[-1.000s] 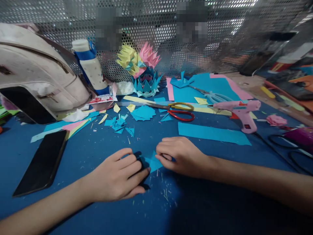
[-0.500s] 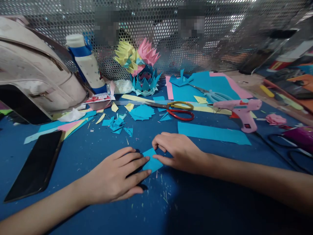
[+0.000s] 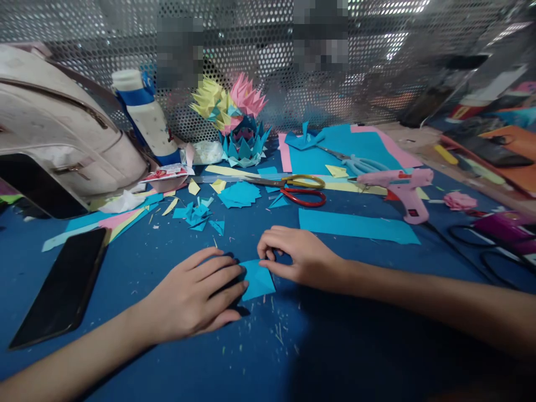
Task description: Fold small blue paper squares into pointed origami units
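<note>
At the far left a pale backpack (image 3: 67,128) stands on the blue table (image 3: 176,371), with a phone propped upright before it and a second black phone (image 3: 62,285) lying flat nearer the person. A white bottle (image 3: 147,125) with blue bands leans just beside the bag. Next comes the left hand (image 3: 195,293), palm down, fingers lightly spread, their tips at the left edge of a small blue paper (image 3: 258,283). That paper lies on the table between both hands; beyond it are blue scraps and, farther back, a cluster of yellow, pink and blue paper flowers (image 3: 234,114). The right hand (image 3: 297,254) has its fingers curled, thumb and forefinger close together at the paper's upper right part; from here I can't tell whether they pinch it. Behind that hand lie scissors (image 3: 285,182) with yellow and red handles, then a long blue strip (image 3: 358,226) and, farthest right of these, a pink glue gun (image 3: 400,187).
</note>
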`<state>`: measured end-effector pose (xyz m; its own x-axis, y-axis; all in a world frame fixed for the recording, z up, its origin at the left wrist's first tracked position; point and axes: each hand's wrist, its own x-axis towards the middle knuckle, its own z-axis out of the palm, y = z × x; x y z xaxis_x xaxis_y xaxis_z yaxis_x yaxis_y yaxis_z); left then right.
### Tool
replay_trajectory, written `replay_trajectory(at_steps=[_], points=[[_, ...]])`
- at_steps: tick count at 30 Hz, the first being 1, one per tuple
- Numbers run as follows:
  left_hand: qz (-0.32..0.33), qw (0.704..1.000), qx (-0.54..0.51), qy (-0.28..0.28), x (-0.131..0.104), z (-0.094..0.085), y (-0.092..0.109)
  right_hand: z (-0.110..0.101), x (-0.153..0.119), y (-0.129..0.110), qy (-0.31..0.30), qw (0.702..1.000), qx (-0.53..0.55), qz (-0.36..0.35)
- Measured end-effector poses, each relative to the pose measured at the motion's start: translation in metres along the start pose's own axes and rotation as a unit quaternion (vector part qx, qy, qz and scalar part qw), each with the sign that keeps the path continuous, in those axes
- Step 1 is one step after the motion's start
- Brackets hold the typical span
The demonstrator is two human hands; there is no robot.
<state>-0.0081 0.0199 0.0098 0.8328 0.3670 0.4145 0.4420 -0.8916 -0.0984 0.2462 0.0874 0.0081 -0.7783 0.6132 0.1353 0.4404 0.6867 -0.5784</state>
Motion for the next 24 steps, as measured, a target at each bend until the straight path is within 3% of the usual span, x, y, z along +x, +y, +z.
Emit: replay_trajectory(at_steps=[8,15,24], points=[[0.009,1.0,-0.005,-0.026,0.0001,0.0011,0.0019,-0.0014,0.002,-0.0028,0.02,0.999,0.01,0.035],[-0.004,0.998,-0.024,-0.051,0.0009,0.0028,0.0018,0.0022,0.0037,0.0008,0.047,0.998,-0.004,-0.035],[-0.013,0.998,-0.04,-0.051,0.0016,0.0045,-0.0001,0.0013,-0.0024,-0.0026,0.035,0.999,0.038,0.016]])
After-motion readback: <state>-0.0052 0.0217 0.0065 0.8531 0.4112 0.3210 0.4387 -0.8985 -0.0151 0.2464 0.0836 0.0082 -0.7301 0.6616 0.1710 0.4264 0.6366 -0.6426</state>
